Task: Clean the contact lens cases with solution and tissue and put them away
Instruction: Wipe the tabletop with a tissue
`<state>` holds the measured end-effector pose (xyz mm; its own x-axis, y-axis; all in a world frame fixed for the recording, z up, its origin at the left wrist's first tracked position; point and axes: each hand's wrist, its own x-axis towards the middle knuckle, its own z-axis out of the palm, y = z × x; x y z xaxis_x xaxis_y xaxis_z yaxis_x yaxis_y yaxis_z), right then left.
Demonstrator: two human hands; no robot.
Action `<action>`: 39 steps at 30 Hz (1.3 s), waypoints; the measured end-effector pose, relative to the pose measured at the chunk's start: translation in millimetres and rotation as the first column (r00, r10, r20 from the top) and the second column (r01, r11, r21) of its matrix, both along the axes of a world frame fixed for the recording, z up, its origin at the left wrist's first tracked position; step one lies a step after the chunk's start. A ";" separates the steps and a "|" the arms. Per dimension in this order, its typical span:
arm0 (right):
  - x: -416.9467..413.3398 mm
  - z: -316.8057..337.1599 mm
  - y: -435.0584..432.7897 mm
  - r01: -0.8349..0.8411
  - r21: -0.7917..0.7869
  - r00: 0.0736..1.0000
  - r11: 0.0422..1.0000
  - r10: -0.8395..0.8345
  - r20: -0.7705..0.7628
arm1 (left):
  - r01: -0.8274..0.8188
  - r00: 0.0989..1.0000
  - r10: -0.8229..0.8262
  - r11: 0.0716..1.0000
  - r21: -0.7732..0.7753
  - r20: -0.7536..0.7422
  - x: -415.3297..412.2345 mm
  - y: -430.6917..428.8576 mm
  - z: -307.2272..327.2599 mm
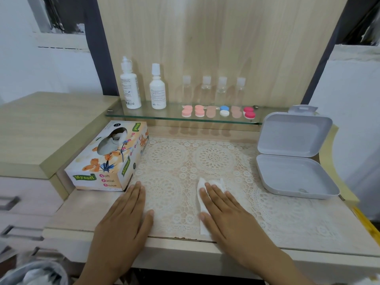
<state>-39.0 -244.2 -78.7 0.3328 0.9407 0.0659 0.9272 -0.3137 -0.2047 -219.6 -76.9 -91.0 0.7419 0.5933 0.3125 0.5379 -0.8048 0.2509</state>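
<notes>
Several contact lens cases stand in a row on the glass shelf (144, 116): pink ones (187, 111), a blue and white one (224, 111), a red one (249, 113). Two white solution bottles (130, 84) (157, 88) stand at the shelf's left. A white tissue (202, 204) lies on the lace mat (170, 161). My right hand (224, 212) rests flat on the tissue, fingers straight. My left hand (127, 210) lies flat on the mat beside the tissue box (107, 159), holding nothing.
Several small clear bottles (213, 89) stand behind the cases. An open grey plastic box (292, 153) sits at the right of the table. Drawers (20, 202) are at the left, and a bin with a bag (35, 272) is at the bottom left.
</notes>
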 end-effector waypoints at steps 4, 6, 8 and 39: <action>5.5 1.1 -6.5 0.012 0.100 0.998 0.995 -0.006 -0.059 | 0.001 0.995 0.002 1.000 -0.021 0.099 0.4 -0.1 -0.6; 6.6 -0.5 -7.2 0.050 0.215 0.997 0.975 -0.036 -0.069 | -0.005 0.993 0.010 0.999 -0.037 0.114 0.3 -1.3 1.3; 9.1 -4.9 -7.4 0.078 0.383 0.996 0.920 -0.055 -0.070 | -0.015 0.994 0.020 0.999 -0.042 0.104 0.0 -1.7 1.0; -130.6 65.5 150.6 -0.121 0.453 0.730 0.883 0.388 -0.563 | -0.170 0.775 0.298 0.948 -0.270 0.558 -147.6 45.9 13.3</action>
